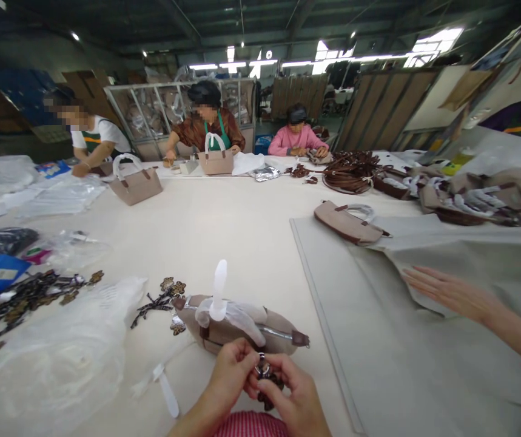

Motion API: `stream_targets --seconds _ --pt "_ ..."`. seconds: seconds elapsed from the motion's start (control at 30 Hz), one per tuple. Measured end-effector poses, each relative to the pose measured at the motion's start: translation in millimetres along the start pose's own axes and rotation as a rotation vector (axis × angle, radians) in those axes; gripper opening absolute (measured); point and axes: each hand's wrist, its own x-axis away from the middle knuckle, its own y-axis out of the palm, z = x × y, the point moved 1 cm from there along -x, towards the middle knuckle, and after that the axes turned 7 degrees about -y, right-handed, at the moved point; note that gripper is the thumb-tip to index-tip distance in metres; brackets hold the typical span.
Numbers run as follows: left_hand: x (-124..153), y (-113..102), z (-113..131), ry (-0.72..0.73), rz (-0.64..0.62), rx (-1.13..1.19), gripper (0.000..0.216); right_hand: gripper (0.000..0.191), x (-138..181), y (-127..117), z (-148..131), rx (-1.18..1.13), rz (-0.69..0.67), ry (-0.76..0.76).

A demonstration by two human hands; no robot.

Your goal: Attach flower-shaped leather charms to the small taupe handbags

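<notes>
In the lower middle, my left hand point(235, 371) and my right hand point(290, 385) meet with pinched fingers around a bag charm point(267, 394). The charm has a metal ring and dark dangling pieces, and both hands grip it. Just beyond them a beige handbag point(237, 331) with brown trim lies on the table, its handles wrapped in white. A white plastic tag point(219, 291) sticks up from the handle wrap. Beside the bag's left end is another dark charm point(164, 297) with flower shapes. Part of the held charm is hidden by my fingers.
A white plastic tag point(167, 391) and a clear plastic bag point(60, 358) lie left. More charms point(28, 297) are heaped farther left. A co-worker's hand point(446, 291) rests over grey sheeting point(378, 340) at right. Co-workers sit across the table, near handbags point(137, 185) and brown straps point(351, 173).
</notes>
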Motion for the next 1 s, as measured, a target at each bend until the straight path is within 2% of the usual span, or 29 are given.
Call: stream_targets --seconds 0.13,0.27,0.4,0.53,0.6,0.67,0.77,0.87,1.0 --pt "0 -1 -2 0.003 0.041 -0.018 0.037 0.023 2 0 3 0.153 -0.051 -0.076" --pt "3 -2 -5 0.035 0.072 -0.068 0.033 0.022 4 0 12 0.242 -0.107 -0.171" --pt "2 -7 -4 0.022 0.013 -0.115 0.031 0.024 3 -1 14 0.277 -0.148 -0.246" --pt "-4 -17 13 -0.016 -0.211 -0.25 0.024 0.026 -1 -3 11 0.163 -0.171 -0.155" --pt "-5 -21 29 0.054 -0.257 -0.329 0.016 0.026 -2 -3 13 0.076 -0.133 -0.073" --pt "-4 -22 48 0.17 -0.225 -0.417 0.019 0.028 -3 -2 18 -0.006 -0.105 0.003" --pt "-3 -19 69 0.341 -0.098 -0.616 0.029 0.028 -6 0 23 -0.082 -0.115 0.054" --pt "-5 -14 77 0.483 -0.093 -0.734 0.019 0.027 -10 2 23 -0.102 -0.14 0.041" --pt "-17 -13 71 0.33 -0.255 -0.684 0.008 0.026 -12 1 21 -0.129 -0.157 0.033"
